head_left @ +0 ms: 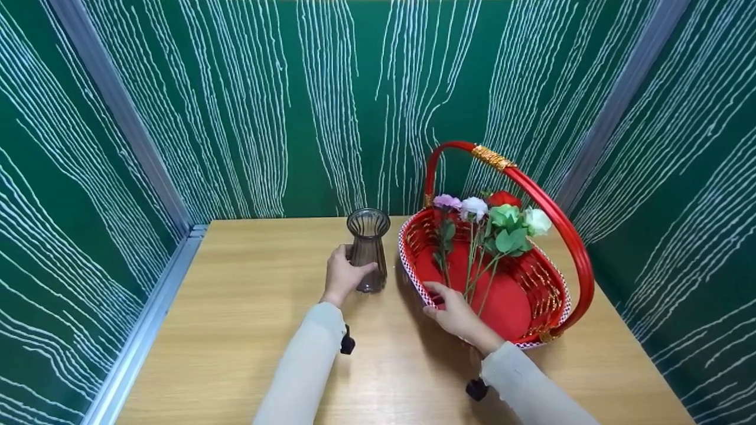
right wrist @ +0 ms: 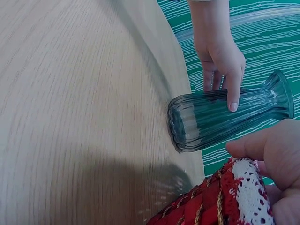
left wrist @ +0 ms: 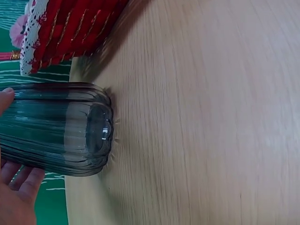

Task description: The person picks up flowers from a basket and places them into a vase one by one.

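Observation:
A smoky, ribbed glass vase [head_left: 367,260] with a flared mouth stands upright on the table. My left hand [head_left: 345,274] holds it round the body, thumb on the near side and fingers behind. To its right is a red woven basket [head_left: 546,283] with white lace trim and an arched handle. At the basket's near left rim, my right hand [head_left: 458,313] grips the edge, its fingers inside and thumb outside. Inside the basket lie artificial flowers: a pink bloom [head_left: 447,202], a white carnation [head_left: 473,208], a green rose [head_left: 504,216], a white rose [head_left: 537,222] and a red bloom [head_left: 502,199].
A light wooden table [head_left: 236,330] carries the vase and the basket. Green walls [head_left: 378,147] with wavy white lines enclose it at the back and sides. Metal posts [head_left: 118,106] stand at the corners. The tall basket handle [head_left: 576,254] arches above the flowers.

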Motion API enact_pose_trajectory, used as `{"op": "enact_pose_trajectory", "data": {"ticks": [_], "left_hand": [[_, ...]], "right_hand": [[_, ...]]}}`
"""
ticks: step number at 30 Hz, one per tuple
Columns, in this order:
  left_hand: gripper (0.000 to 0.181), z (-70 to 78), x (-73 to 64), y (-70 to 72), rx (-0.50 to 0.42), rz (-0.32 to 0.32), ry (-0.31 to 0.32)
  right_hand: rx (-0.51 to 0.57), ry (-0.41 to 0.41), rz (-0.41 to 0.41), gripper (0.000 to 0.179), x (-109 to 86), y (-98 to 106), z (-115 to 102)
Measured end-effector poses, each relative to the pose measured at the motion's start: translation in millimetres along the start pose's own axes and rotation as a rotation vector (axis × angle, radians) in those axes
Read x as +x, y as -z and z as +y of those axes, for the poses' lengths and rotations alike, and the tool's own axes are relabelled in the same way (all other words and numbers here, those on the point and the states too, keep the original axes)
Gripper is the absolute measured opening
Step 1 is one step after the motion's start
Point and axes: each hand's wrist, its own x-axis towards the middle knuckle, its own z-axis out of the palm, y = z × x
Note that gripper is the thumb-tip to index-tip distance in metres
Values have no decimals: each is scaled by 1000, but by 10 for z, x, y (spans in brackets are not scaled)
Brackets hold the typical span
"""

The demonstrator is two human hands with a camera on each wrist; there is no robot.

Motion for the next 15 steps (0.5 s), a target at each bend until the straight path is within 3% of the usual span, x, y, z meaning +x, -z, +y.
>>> {"op": "enact_pose_trajectory", "data": {"ticks": [10, 15], "left_hand": [[65, -48, -90, 74, -10, -33, -30], [65, -76, -139, 122, -26, -44, -78]], "right_hand": [[-15, 35, 7, 54, -7, -1, 5], [-15, 56, 11, 54, 0, -1, 19]]}}
